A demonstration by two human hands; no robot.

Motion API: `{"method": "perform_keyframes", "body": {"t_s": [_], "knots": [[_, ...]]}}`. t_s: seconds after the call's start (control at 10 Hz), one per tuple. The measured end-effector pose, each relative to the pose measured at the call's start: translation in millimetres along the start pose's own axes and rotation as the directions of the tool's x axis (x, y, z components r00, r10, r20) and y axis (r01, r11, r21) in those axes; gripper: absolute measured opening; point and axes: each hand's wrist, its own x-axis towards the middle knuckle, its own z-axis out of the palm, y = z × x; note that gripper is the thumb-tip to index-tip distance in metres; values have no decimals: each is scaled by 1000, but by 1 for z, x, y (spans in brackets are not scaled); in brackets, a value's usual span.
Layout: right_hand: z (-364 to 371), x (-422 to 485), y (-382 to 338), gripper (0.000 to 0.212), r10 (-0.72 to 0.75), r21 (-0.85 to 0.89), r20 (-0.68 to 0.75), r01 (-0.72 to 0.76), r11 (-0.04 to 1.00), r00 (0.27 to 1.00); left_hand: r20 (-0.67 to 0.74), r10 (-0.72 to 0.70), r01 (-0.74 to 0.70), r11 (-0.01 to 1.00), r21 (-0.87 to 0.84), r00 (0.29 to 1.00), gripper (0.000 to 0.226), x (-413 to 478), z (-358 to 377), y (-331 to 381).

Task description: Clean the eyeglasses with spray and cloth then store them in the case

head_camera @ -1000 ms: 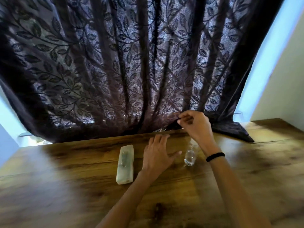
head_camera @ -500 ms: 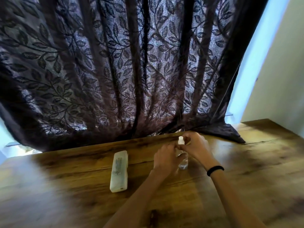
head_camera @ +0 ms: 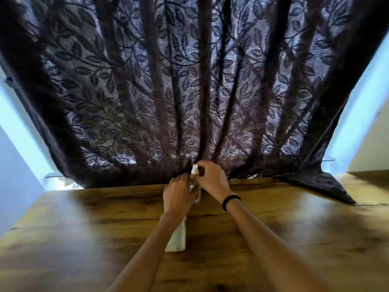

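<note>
Eyeglasses aren't out on the table [head_camera: 84, 239] yet, so I think they're prob inside the pale case [head_camera: 177, 237], though I can't see into it. Case lies flat on the wood, partly under the left arm, lid looks shut. Left hand [head_camera: 177, 197] is curled round the body of the little clear spray bottle [head_camera: 194, 187], holding it up. Right hand [head_camera: 212, 179] pinches at the white top of the bottle w/ thumb and fingertips, like it's getting the top ready. No cloth in sight anywhere. Dark leafy curtain [head_camera: 189, 81] hangs just behind both hands. So it looks like the very start: nothing sprayed, nothing wiped, nothing put away. Still to do: get glasses out, spray, rub w/ cloth, put back in case.
</note>
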Motion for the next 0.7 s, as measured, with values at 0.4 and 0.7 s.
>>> {"method": "perform_keyframes", "body": {"t_s": [0.4,0.7], "knots": [[28,-2,4,26,-30,23,-25,30,999,999,26,-57,57,998,-23,998,30,-10,10,-15],[15,-2,8,26,-25,45,-106,30,999,994,-58,-59,58,998,-11,997,52,-9,-6,-16]]}}
